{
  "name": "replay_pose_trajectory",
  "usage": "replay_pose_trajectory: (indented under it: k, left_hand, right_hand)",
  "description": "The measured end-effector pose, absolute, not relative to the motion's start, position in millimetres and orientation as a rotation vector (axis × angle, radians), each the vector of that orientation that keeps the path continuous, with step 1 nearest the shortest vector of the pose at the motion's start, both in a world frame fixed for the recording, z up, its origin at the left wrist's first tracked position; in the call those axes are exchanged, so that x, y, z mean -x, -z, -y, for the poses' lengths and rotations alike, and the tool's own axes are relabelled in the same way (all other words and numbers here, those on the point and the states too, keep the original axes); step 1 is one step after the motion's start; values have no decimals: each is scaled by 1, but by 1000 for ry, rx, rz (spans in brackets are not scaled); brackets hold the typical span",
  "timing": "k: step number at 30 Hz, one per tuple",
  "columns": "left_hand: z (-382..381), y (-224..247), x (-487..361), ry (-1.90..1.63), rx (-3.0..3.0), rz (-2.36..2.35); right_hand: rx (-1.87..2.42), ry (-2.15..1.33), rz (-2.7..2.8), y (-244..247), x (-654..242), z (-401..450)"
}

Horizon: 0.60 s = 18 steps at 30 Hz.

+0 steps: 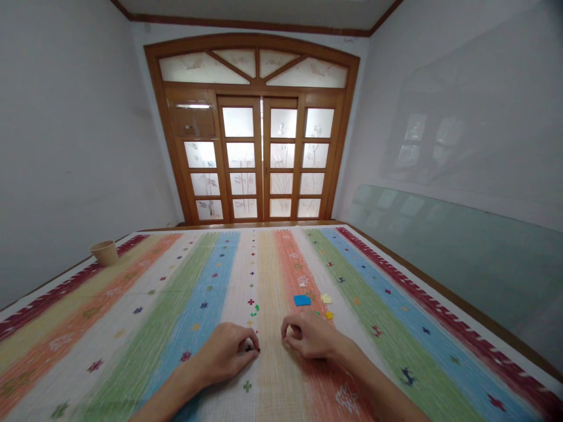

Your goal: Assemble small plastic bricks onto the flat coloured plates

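Note:
My left hand (231, 350) is closed in a pinch above the striped cloth, thumb and forefinger together. A tiny dark red speck shows at its fingertips, too small to name. Opposite it, a short gap away, my right hand (314, 335) has its fingers curled and pinched; whatever may be between them is hidden. Just beyond the right hand lie a flat blue piece (302, 300), a pale yellow piece (326, 298) and a brighter yellow piece (329, 315). Small bright green bits (257, 310) are scattered past the left hand's fingertips.
A striped, patterned tablecloth (176, 316) covers the table. One beige cup (104, 253) stands near its far left edge. A pale glass panel (457, 234) leans along the right wall, and wooden glazed doors (261, 158) stand behind the table.

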<state>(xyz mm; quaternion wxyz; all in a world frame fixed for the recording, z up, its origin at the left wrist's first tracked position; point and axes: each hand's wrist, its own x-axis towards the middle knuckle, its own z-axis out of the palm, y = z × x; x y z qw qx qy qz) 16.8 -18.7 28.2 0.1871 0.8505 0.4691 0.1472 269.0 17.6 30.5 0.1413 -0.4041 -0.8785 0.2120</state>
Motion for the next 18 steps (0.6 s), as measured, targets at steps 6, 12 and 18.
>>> replay_pose_trajectory:
  k: [6,12,18]
  left_hand:
    - [22,-25,-24,-403,-2399,-1323]
    - [22,-17,-26,-425,-2397,-1356]
    - [23,-16,-27,-445,-2400,-1328]
  right_hand:
    - [1080,-588,2573,-27,-259,-8]
    - [1091,-539,2606,-27,-249,3]
    - [1122,-516,2617,-25,-245,6]
